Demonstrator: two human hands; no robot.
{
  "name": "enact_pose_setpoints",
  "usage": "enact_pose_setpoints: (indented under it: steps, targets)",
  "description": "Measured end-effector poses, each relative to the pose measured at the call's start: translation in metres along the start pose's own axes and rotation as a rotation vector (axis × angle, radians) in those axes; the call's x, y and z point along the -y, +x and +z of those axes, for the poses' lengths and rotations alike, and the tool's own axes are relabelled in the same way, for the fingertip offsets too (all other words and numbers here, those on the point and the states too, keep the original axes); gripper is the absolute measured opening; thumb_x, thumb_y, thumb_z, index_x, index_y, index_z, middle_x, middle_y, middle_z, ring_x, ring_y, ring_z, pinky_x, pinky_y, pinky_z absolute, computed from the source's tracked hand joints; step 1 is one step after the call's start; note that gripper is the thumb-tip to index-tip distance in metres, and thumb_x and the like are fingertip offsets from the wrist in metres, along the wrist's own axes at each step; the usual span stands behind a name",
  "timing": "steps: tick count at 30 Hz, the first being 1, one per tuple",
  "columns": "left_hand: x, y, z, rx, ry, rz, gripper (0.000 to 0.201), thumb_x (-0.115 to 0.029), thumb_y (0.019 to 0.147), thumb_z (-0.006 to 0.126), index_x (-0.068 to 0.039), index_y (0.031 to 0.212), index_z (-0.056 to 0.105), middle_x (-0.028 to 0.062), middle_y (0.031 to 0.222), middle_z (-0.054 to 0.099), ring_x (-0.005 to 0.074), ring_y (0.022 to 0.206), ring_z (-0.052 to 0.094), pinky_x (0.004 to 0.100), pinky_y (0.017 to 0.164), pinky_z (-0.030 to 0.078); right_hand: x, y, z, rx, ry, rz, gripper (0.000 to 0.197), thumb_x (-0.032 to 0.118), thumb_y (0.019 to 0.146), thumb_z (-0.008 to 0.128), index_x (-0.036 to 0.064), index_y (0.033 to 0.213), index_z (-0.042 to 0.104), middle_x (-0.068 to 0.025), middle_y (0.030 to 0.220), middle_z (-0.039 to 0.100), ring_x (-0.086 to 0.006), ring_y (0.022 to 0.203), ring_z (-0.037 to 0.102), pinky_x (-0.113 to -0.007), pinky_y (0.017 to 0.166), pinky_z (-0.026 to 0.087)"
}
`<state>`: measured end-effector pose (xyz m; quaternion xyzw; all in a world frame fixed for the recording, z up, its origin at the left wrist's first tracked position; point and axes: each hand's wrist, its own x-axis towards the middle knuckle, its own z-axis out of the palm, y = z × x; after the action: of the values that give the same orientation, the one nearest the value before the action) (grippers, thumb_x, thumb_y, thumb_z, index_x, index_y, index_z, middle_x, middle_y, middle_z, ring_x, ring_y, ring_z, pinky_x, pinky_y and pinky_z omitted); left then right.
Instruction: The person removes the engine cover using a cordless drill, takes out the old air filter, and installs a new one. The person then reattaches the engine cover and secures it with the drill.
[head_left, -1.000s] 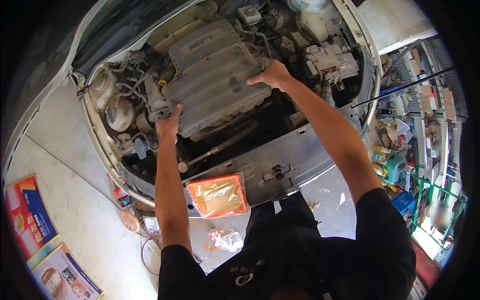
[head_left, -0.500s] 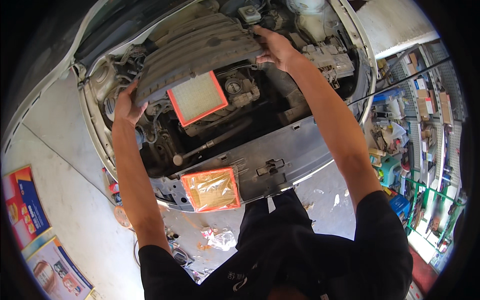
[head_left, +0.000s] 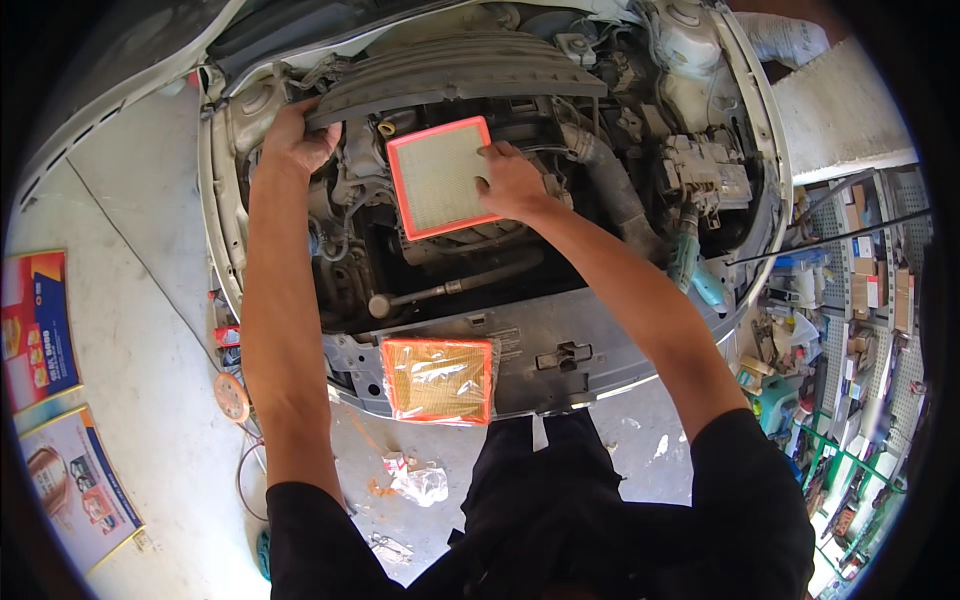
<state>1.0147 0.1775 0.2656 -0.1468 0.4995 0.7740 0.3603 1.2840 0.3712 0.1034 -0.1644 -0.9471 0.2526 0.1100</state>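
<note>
A ribbed dark grey engine cover [head_left: 450,75] is tilted up at the back of the engine bay. My left hand [head_left: 300,140] is closed on its left end, with the fingers partly hidden under the edge. Below the cover's front edge lies a pale, square air filter [head_left: 440,185] with a red-orange rim. My right hand [head_left: 515,182] grips its right side, fingers and thumb over the rim. A second air filter [head_left: 440,380], orange-rimmed and wrapped in clear plastic, rests on the front panel nearest me.
A teal power tool [head_left: 700,270] stands nose up at the bay's right side, by the grey fuse box [head_left: 706,172]. A ratchet-like metal bar [head_left: 455,287] crosses the bay's front. Crowded shelves [head_left: 860,300] line the right. Plastic litter [head_left: 420,485] lies on the floor.
My right hand has let go of the engine cover's right end and come down onto the air filter. The cover sits farther back, baring the whole filter. My left hand keeps its hold.
</note>
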Motion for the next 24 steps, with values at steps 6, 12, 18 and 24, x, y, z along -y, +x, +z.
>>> enact_pose_setpoints:
  steps: [6, 12, 18, 24]
  targets:
    - [0.007, -0.005, 0.004, 0.007, 0.030, -0.002, 0.018, -0.012, 0.107, 0.057, 0.002, 0.114, 0.066, 0.0137, 0.099, 0.073, 0.0249, 0.076, 0.073, 0.0362, 0.062, 0.067, -0.002, 0.086, 0.018, 0.169, -0.488, -0.094, 0.067, 0.018, 0.085, 0.074, -0.0029, 0.145, 0.052, -0.0171, 0.138, 0.059, -0.0334, 0.131, 0.056, -0.047, 0.109, 0.047]
    - [0.012, 0.001, -0.009, 0.079, 0.043, 0.003, 0.022, -0.014, 0.108, 0.054, 0.001, 0.121, 0.065, 0.0152, 0.109, 0.071, 0.0279, 0.093, 0.075, 0.0394, 0.070, 0.070, -0.017, 0.099, 0.044, -0.025, -0.605, -0.252, 0.031, 0.008, 0.084, 0.067, -0.0018, 0.113, 0.070, -0.0175, 0.120, 0.063, -0.0346, 0.116, 0.062, -0.045, 0.097, 0.054]
    - [0.018, 0.057, -0.018, 0.210, 0.037, -0.104, 0.024, -0.023, 0.109, 0.051, -0.003, 0.106, 0.065, 0.0088, 0.095, 0.073, 0.0225, 0.084, 0.074, 0.0367, 0.062, 0.066, -0.047, 0.102, 0.043, -0.096, -0.607, -0.399, 0.018, 0.011, 0.085, 0.064, 0.0045, 0.099, 0.074, -0.0119, 0.109, 0.069, -0.0310, 0.107, 0.067, -0.044, 0.092, 0.055]
    - [0.012, 0.047, -0.030, 0.192, -0.013, -0.046, 0.024, -0.021, 0.110, 0.049, -0.004, 0.103, 0.065, 0.0086, 0.093, 0.072, 0.0217, 0.082, 0.073, 0.0353, 0.060, 0.065, -0.031, 0.111, 0.047, -0.067, -0.602, -0.366, 0.025, 0.009, 0.087, 0.069, 0.0050, 0.111, 0.073, -0.0116, 0.112, 0.067, -0.0311, 0.113, 0.066, -0.044, 0.096, 0.058]
